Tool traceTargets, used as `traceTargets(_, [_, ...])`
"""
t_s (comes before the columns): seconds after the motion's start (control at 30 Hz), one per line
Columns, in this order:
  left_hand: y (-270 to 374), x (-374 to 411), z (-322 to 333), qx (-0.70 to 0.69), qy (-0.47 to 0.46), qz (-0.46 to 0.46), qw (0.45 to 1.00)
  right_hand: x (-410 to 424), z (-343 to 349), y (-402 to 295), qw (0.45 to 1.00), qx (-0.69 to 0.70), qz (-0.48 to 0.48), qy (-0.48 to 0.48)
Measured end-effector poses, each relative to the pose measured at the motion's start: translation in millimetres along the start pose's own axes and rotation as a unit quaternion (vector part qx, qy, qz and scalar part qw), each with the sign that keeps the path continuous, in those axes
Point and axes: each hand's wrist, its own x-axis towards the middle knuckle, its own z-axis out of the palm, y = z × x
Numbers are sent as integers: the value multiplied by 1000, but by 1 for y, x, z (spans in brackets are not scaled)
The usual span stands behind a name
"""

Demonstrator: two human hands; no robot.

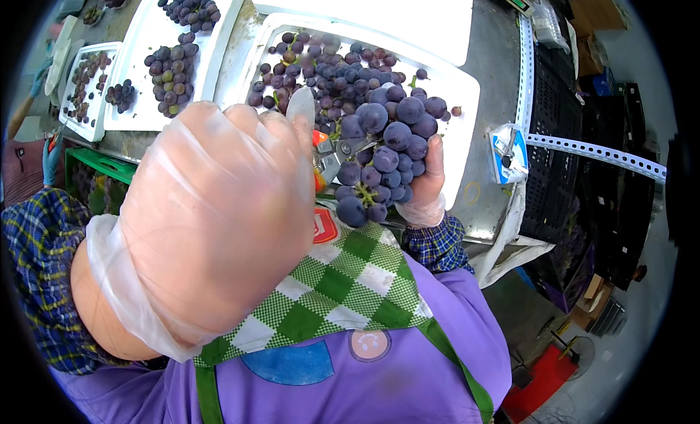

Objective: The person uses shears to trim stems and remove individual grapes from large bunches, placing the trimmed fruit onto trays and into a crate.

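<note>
My left hand, in a clear plastic glove, is closed around orange-handled metal snips. The blades point right, at the side of a bunch of dark purple grapes; whether they touch a stem cannot be told. My right hand, also gloved, holds this bunch from behind and the right, its thumb showing beside the berries and the other fingers hidden. Behind the bunch, a white foam tray holds many loose grapes and small clusters. Green stems show at the bunch's lower end.
Another white tray with grape bunches stands left, beside a smaller tray. A white foam lid or box lies behind. A blue-white packet is at the metal table's right edge. A co-worker's blue-gloved hand is far left, near a green crate.
</note>
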Motion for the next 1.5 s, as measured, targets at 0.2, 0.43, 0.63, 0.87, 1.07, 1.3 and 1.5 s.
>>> traceTargets(0.2, [-7, 9, -3, -5, -10, 21, 1000, 0, 5, -3, 999, -52, 4, 7])
traceTargets(0.43, [-8, 8, 0, 0, 33, 53, 998, 1, -2, 3, 999, -31, 27, 13])
traceTargets(0.63, [-16, 17, 6, -71, 4, 69, 995, 1, -15, 6, 997, 26, -1, 70])
traceTargets(0.87, [-44, -6, 3, -223, -3, 47, 974, 13, -22, -4, 973, 221, 53, 30])
traceTargets(1.07, [-53, -16, 38, -370, 6, 25, 929, 26, -12, -8, 910, 393, 128, 32])
traceTargets(1.3, [-36, -20, 70, -495, 20, 9, 869, 37, -5, -8, 861, 485, 151, -16])
traceTargets(1.5, [-25, -16, 84, -561, 23, 15, 828, 39, 6, -9, 841, 518, 143, -61])
